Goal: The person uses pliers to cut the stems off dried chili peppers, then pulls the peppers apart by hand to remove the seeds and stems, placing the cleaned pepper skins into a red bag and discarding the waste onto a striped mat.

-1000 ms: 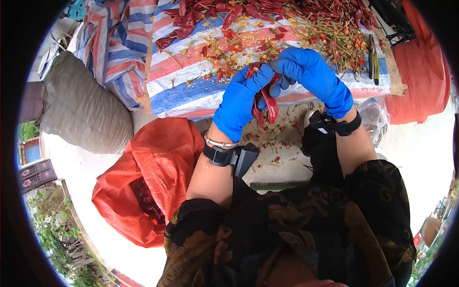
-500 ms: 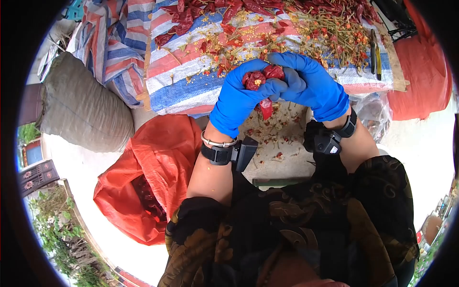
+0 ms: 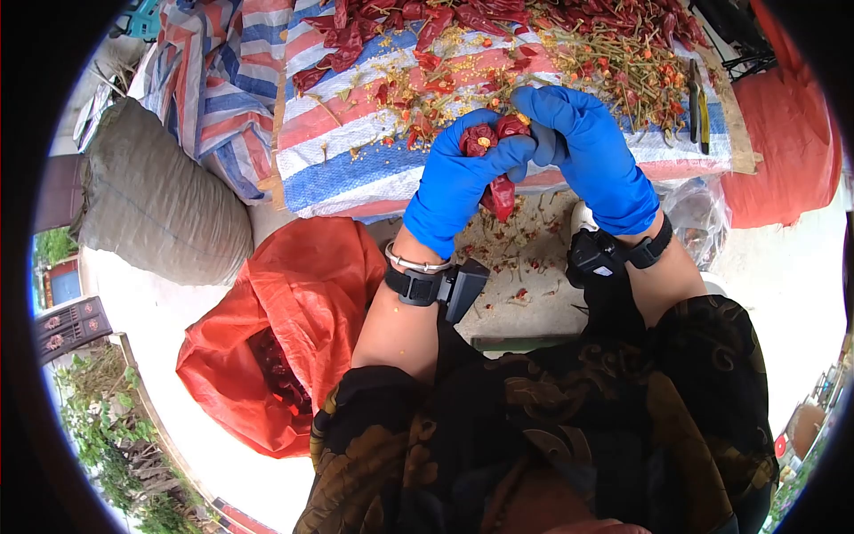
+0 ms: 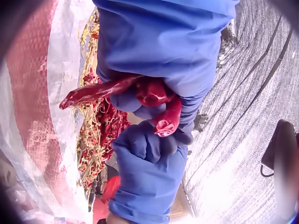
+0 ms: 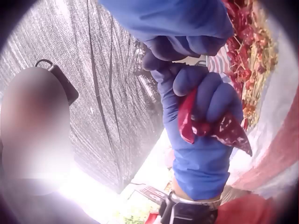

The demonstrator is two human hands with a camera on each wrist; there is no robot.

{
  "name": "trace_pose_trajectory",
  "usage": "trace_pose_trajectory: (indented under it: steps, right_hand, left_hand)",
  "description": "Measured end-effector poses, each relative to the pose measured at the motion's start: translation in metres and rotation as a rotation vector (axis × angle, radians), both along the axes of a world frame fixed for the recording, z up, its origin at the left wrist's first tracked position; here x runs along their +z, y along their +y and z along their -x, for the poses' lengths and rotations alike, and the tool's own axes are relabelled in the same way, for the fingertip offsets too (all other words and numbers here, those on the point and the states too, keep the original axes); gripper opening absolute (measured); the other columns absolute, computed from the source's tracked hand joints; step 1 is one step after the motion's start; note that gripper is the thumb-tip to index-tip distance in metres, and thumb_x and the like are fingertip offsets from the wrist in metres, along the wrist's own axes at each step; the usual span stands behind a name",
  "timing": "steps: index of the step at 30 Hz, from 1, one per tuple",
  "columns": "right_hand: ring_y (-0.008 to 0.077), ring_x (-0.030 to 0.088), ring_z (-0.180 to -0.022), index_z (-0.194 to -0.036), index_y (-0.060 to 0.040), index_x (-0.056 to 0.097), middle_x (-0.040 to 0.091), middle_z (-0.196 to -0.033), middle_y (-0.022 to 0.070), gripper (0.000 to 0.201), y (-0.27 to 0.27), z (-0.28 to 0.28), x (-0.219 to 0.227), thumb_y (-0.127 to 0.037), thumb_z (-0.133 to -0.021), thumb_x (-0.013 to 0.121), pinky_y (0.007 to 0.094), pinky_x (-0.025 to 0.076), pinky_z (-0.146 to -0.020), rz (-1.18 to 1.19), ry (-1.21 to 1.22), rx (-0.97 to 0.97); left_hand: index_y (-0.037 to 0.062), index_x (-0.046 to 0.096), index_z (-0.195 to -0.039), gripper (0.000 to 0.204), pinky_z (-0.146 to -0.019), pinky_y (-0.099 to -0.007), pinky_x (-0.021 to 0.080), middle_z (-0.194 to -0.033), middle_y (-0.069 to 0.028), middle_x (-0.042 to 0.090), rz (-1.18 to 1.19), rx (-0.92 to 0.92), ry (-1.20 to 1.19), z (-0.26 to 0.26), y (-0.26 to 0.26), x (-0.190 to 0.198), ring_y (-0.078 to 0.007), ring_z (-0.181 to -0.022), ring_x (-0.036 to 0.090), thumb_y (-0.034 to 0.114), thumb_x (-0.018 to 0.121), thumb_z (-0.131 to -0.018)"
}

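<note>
In the head view, my blue-gloved left hand [image 3: 463,173] grips several dried red chilies [image 3: 503,198], their thick ends showing above the fingers and their tips hanging below. My right hand [image 3: 592,147], also blue-gloved, meets it, its fingers curled at the end of one chili; the thumb is partly hidden. The left wrist view has one chili [image 4: 96,93] sticking out sideways and another [image 4: 167,122] right at the right hand's curled fingers [image 4: 140,142]. Seen from the right wrist, chili tips [image 5: 231,133] poke out under the left fingers.
A striped woven sheet [image 3: 311,182] ahead bears dried chilies [image 3: 436,27], loose seeds and a pile of stems [image 3: 623,76]. Pliers-like tools [image 3: 698,111] lie at its right. An open red sack [image 3: 294,276] with chilies inside stands left, a grey sack [image 3: 165,196] behind it.
The chilies in the left hand have turned so their thick ends face up. The right hand drew in against the left, then shifted slightly up and right.
</note>
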State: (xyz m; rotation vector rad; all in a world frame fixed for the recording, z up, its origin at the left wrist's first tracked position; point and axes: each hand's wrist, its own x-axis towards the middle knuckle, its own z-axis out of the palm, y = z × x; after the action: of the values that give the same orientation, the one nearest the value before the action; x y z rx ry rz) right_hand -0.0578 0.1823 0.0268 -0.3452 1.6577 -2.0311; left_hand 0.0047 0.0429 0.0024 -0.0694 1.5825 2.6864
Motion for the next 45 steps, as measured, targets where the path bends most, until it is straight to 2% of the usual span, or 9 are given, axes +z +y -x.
trace_pose_trajectory:
  steps: [5, 9, 11, 14, 18, 23, 26, 35, 45]
  right_hand:
    - [0.0079, 0.036, -0.043, -0.091, -0.0044, 0.061, 0.043, -0.051, -0.0024, 0.022, 0.003, 0.007, -0.021, -0.021, -0.089, 0.047, 0.0213, 0.033, -0.046, 0.566, -0.543, 0.278]
    - [0.0085, 0.030, -0.040, -0.078, -0.0063, 0.056, 0.037, -0.049, -0.0027, 0.024, -0.005, 0.002, -0.008, -0.021, -0.091, 0.043, 0.0228, 0.028, -0.042, 0.411, -0.547, 0.061]
    - [0.0090, 0.022, -0.038, -0.065, -0.0097, 0.045, 0.028, -0.047, -0.0032, 0.030, 0.000, 0.015, -0.021, -0.021, -0.093, 0.039, 0.0241, 0.023, -0.040, 0.908, -0.756, 0.393]
    - [0.0084, 0.021, -0.040, -0.059, -0.0124, 0.040, 0.025, -0.047, -0.0032, 0.037, 0.031, 0.059, -0.019, -0.024, -0.093, 0.036, 0.0239, 0.020, -0.040, 0.934, -0.492, 0.174]
    - [0.0093, 0.034, -0.043, -0.065, -0.0074, 0.052, 0.042, -0.050, -0.0003, 0.032, 0.020, 0.050, -0.019, -0.028, -0.090, 0.047, 0.0230, 0.025, -0.043, 0.187, -0.053, -0.184]
    - [0.0258, 0.057, -0.086, -0.096, -0.0037, 0.061, 0.061, -0.092, 0.0138, 0.027, 0.023, 0.062, -0.030, -0.025, -0.080, 0.061, 0.0320, 0.045, -0.076, -0.848, 0.838, -0.300]
    - [0.0303, 0.053, -0.098, -0.106, -0.0092, 0.059, 0.055, -0.106, 0.0156, 0.033, 0.023, 0.064, -0.029, -0.023, -0.077, 0.064, 0.0346, 0.044, -0.082, -0.845, 1.117, -0.360]
    - [0.0303, 0.052, -0.103, -0.108, -0.0132, 0.058, 0.055, -0.108, 0.0161, 0.030, -0.025, 0.041, -0.008, -0.022, -0.080, 0.060, 0.0358, 0.042, -0.086, -0.675, 1.084, -0.011]
    - [0.0305, 0.051, -0.105, -0.121, -0.0186, 0.049, 0.051, -0.119, 0.0120, 0.045, -0.100, 0.133, -0.034, 0.000, -0.081, 0.041, 0.0378, 0.045, -0.083, -0.931, 1.548, 0.197]
  left_hand:
    - [0.0038, 0.058, -0.092, 0.023, -0.057, -0.0234, 0.047, -0.077, -0.0043, 0.062, -0.073, -0.035, 0.025, 0.004, -0.004, -0.004, -0.0106, -0.063, 0.058, 0.008, 0.070, -0.073]
    - [0.0035, 0.057, -0.093, 0.022, -0.057, -0.0238, 0.046, -0.076, -0.0043, 0.060, -0.086, 0.029, 0.006, 0.004, -0.002, -0.007, -0.0105, -0.063, 0.056, 0.009, 0.069, -0.075]
    - [0.0036, 0.056, -0.093, 0.021, -0.057, -0.0239, 0.045, -0.074, -0.0042, 0.059, -0.173, 0.027, 0.049, -0.003, -0.005, -0.007, -0.0104, -0.062, 0.055, 0.009, 0.068, -0.076]
    - [0.0040, 0.054, -0.089, 0.015, -0.055, -0.0242, 0.042, -0.071, -0.0031, 0.054, -0.259, 0.060, 0.100, -0.005, -0.009, -0.006, -0.0111, -0.060, 0.051, 0.010, 0.064, -0.079]
    - [0.0050, 0.054, -0.084, 0.009, -0.055, -0.0240, 0.040, -0.068, -0.0023, 0.053, -0.180, 0.149, 0.064, -0.002, -0.008, -0.005, -0.0111, -0.060, 0.050, 0.009, 0.061, -0.081]
    - [0.0068, 0.054, -0.083, 0.009, -0.056, -0.0245, 0.042, -0.070, -0.0015, 0.054, -0.350, 0.205, 0.008, 0.010, -0.031, -0.014, -0.0111, -0.064, 0.052, 0.012, 0.062, -0.080]
    - [0.0092, 0.052, -0.080, 0.010, -0.052, -0.0249, 0.034, -0.069, 0.0011, 0.049, -0.685, 0.332, -0.012, 0.006, -0.050, -0.010, -0.0139, -0.066, 0.048, 0.016, 0.056, -0.085]
    - [0.0092, 0.056, -0.092, 0.011, -0.050, -0.0264, 0.040, -0.074, 0.0014, 0.055, -0.779, 0.510, -0.020, 0.007, -0.065, -0.017, -0.0143, -0.073, 0.057, 0.016, 0.058, -0.084]
    - [0.0107, 0.057, -0.089, 0.014, -0.051, -0.0274, 0.044, -0.073, -0.0002, 0.057, -0.842, 0.486, 0.003, 0.005, -0.077, -0.026, -0.0155, -0.066, 0.056, 0.020, 0.063, -0.080]
